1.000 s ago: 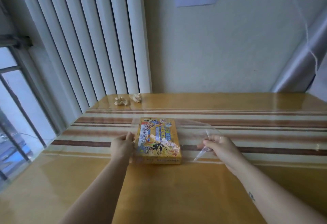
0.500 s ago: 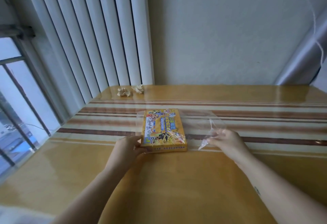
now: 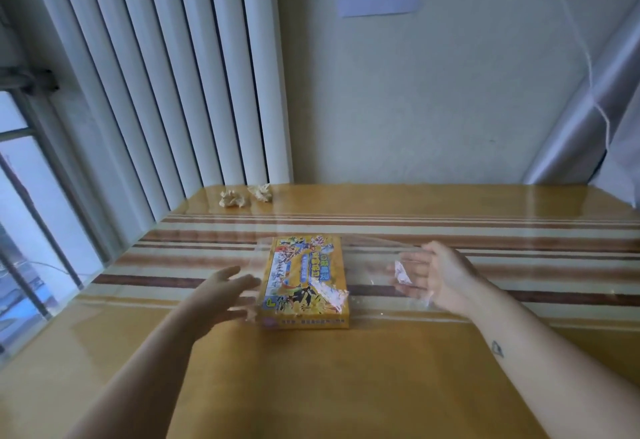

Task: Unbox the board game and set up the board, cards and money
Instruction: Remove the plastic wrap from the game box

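Glossy cardboard game box (image 3: 304,282), clear plastic wrap (image 3: 381,265), glossy table (image 3: 311,386).

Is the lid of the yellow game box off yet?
No, the yellow game box lies closed and flat on the table, with clear wrap loose about it.

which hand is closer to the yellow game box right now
Left. The left hand is at the left edge of the yellow game box, fingertips close beside it; the right hand is off to the box's right, clearly apart.
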`<state>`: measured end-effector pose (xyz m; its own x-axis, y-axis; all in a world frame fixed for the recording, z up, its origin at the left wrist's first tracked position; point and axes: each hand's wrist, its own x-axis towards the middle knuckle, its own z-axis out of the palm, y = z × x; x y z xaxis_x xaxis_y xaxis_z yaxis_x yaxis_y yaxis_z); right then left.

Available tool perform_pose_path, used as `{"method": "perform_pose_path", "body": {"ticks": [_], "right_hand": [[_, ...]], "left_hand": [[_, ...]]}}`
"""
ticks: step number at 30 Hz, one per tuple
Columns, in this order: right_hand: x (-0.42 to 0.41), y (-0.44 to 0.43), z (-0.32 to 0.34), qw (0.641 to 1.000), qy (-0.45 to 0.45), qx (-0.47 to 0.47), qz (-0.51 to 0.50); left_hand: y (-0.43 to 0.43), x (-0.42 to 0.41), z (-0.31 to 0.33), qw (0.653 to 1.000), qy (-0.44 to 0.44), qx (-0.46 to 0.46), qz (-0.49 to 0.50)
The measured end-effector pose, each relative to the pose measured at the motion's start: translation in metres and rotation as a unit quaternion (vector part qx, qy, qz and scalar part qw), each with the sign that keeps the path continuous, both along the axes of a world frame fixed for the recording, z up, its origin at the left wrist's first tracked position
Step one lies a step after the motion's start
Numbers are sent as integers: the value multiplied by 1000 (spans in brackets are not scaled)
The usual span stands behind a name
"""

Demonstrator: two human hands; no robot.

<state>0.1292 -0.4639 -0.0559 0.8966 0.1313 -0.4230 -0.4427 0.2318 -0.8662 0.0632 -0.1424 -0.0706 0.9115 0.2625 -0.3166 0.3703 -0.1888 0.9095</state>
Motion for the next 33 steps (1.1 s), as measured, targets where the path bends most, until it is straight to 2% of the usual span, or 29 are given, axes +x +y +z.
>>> {"method": "perform_pose_path", "body": {"ticks": [1,3,5,9,11,16,18,22,24,27,29,31,33], "right_hand": [[3,4,0,999,13,-13,30],[8,15,3,996,35,-29,77],[13,26,3,995,51,8,82],[17,35,-1,980,93,177,3],[15,34,-4,969,104,225,-10],[10,41,-1,975,92,203,17],[10,42,4,969,83,231,24],[12,32,12,960,68,270,-31],[10,32,16,972,50,228,-4],[12,43,20,993,-59,59,83],[15,52,23,985,-138,-41,97],[14,56,27,968,-200,-109,110],[18,53,23,955,-220,-155,128]], "left_hand": [[-6,10,0,999,24,44,-1],[-18,24,-4,979,81,189,-15],[-24,35,-12,961,63,270,9],[-24,43,-22,972,-36,213,93],[-25,43,-23,974,-77,177,119],[-23,44,-18,971,-139,96,170],[-24,43,-13,967,-155,74,188],[-27,39,-1,955,-204,-13,217],[-29,37,7,947,-229,-15,225],[-34,40,13,943,-253,1,217],[-37,40,17,944,-264,-13,196],[-40,40,19,945,-269,-68,170],[-40,39,22,943,-276,-113,149]]}}
